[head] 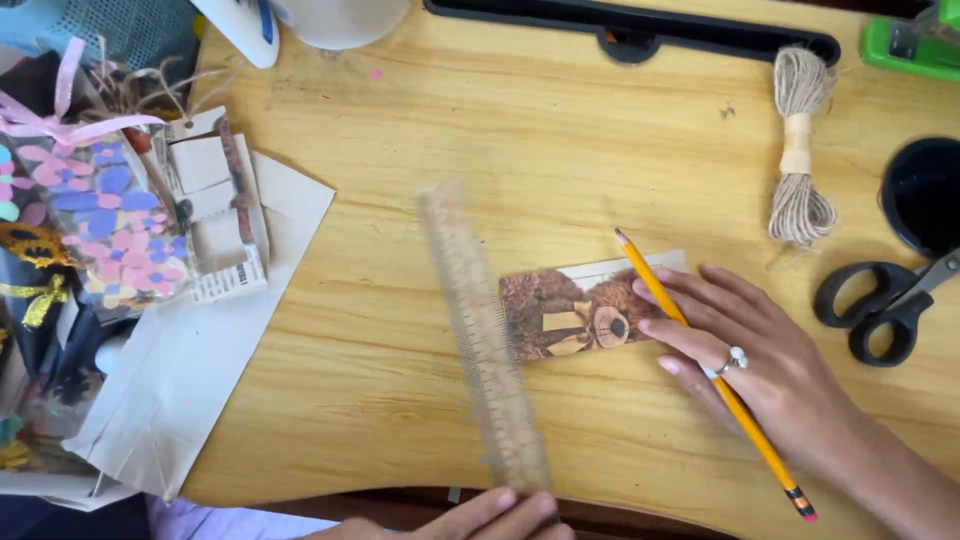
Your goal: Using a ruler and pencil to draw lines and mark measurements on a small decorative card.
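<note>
My right hand [760, 360] lies flat on the wooden table, its fingertips pressing the right end of a small card printed with a brown teddy bear [575, 315]. A yellow pencil [700, 360] is tucked between that hand's fingers, tip pointing up and left. My left hand [480, 517] at the bottom edge grips the near end of a clear plastic ruler [480, 330]. The ruler is blurred and runs up and left, just beside the card's left edge.
A black-handled pair of scissors [885, 300], a round black lid [925, 195] and a twine bundle [800, 150] lie at the right. A green stapler [915, 45] sits top right. Brown paper bag [190, 370], gift wrap and floral packets [110, 225] crowd the left side.
</note>
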